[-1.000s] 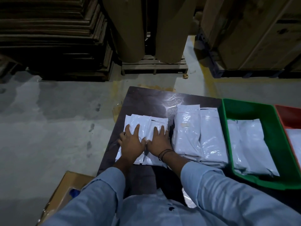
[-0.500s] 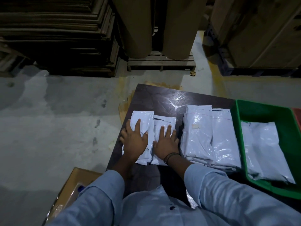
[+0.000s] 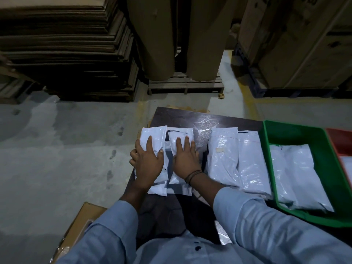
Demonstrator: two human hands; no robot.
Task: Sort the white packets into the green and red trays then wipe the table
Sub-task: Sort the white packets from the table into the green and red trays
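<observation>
The left hand [image 3: 147, 162] lies on a small white plastic packet [image 3: 155, 136], forefinger straight, outer fingers curled over its left edge. Just beside it, the right hand [image 3: 185, 160] presses flat, fingers straight, on a second small white packet [image 3: 181, 134]. Both packets rest on the dark table [image 3: 182, 119]. Right of the right hand lie larger white packets [image 3: 236, 161]. Beyond them a green plastic tray [image 3: 266, 141] holds big white packets [image 3: 297, 174], and a red plastic tray [image 3: 339, 138] holds another white packet [image 3: 347, 164], mostly out of view.

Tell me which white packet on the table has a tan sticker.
The tall packet immediately right of the right hand; no other packet shows a sticker.
</observation>
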